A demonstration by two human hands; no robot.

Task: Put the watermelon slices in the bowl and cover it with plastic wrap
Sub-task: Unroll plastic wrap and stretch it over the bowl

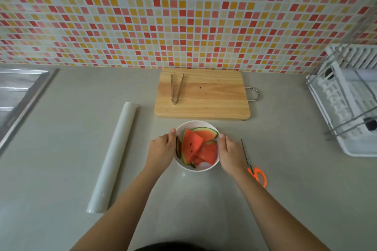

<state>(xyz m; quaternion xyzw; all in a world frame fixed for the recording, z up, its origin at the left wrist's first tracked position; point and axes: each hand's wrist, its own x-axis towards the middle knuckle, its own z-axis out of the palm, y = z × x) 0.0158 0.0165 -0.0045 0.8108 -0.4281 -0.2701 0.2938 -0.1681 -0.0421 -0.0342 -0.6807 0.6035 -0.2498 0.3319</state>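
Both hands, left (162,147) at 9 o'clock, right (229,152) at 3, clasp the bowl (195,124) of slices (196,145).

Watermelon slices (192,144): four countable, overlapping, more possibly hidden beneath. Bowl (196,123), white: one. Plastic wrap roll (113,156): one. Cutting board (204,96), wooden: one. Tongs (175,87), metal: one pair. Scissors (254,166), orange-handled: one pair. Dish rack (350,98), white: one. Sink (18,96): one, partly in view. Hands: two, left hand (161,149), right hand (231,154).
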